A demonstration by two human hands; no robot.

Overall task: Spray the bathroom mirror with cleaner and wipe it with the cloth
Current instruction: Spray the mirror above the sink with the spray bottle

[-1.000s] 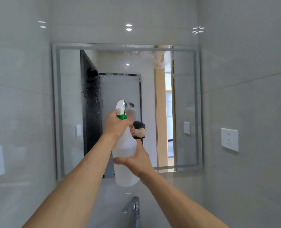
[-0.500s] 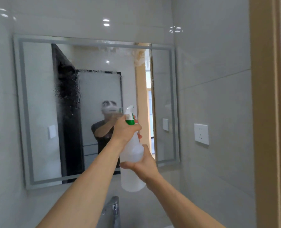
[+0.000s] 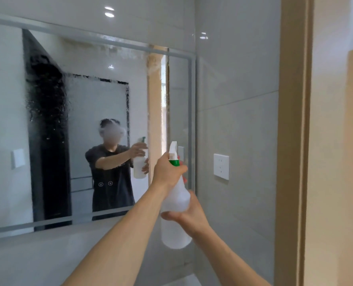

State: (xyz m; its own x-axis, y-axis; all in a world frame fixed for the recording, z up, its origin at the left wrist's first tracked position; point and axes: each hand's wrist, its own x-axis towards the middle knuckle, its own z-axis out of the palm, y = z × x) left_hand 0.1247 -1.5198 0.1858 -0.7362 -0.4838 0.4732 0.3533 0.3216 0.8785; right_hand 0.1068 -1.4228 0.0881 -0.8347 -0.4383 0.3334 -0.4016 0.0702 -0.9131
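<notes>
Compared with half a second before, the view had swung further to the right: the large rectangular wall mirror with a grey frosted border [image 3: 84,129] sat more to the left and ran off that edge, the tan wooden door frame [image 3: 293,141] stood wider in the picture, and the tap seen below was out of sight. The translucent white plastic spray bottle with a green collar and white trigger head [image 3: 176,200] was carried further right, now in front of the mirror's right border rather than its glass.

The left hand [image 3: 167,172] gripped the bottle's neck just under the collar, fingers curled round it toward the trigger. The right hand [image 3: 190,213] held the bottle's body from the right, thumb across the front and fingers wrapped behind. The bottle stood nearly upright, nozzle toward the mirror's right side, held in the air near the glass but apart from it.

Counted: one mirror, one spray bottle, two hands, two bare forearms. One white wall socket plate [image 3: 221,166] sat on the grey tiled wall [image 3: 237,89] to the right of the mirror. Droplets and foamy streaks [image 3: 47,104] marked the mirror's glass at left and along the top. The mirror showed one reflection of a person in a dark T-shirt [image 3: 111,174] holding the bottle. No cloth could be counted in view.
</notes>
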